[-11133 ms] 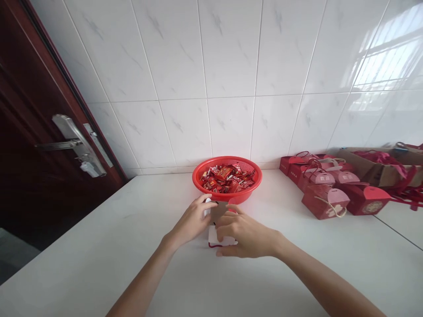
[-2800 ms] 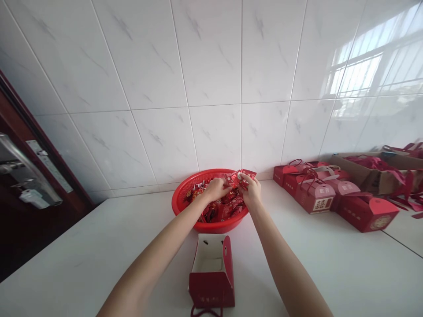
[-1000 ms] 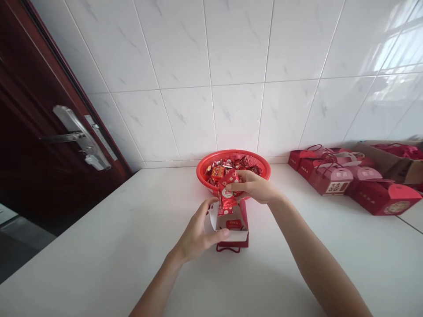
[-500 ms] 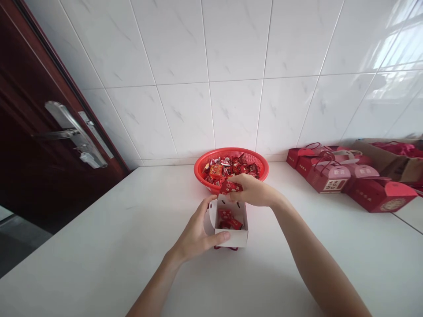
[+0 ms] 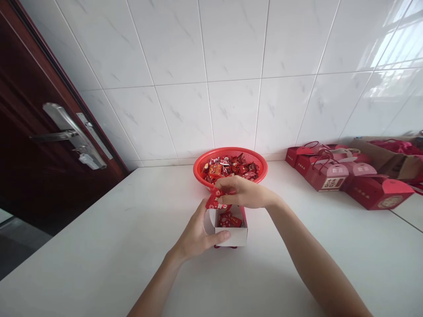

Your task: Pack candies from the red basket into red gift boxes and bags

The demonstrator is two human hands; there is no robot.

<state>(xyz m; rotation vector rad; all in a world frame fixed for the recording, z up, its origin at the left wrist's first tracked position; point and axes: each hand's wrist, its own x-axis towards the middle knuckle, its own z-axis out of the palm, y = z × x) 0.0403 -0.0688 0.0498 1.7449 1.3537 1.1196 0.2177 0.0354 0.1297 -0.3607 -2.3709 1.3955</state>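
A small open box, white inside, stands on the white table with red packets in it. My left hand holds the box at its left side, thumb on the near wall. Above the box's far end, my right hand pinches a red patterned packet between its fingers. This packet hangs close to my left fingertips, and I cannot tell whether they touch. Just behind the box sits a red basket full of wrapped candies.
Several closed red and pink gift boxes stand at the right by the tiled wall. Beside them is a cardboard box with red items in it. A dark red door with a metal handle is at the left.
My right hand has moved slightly left with the red packet, which now shows more of its patterned face near my left fingertips. My left hand keeps its hold on the box.
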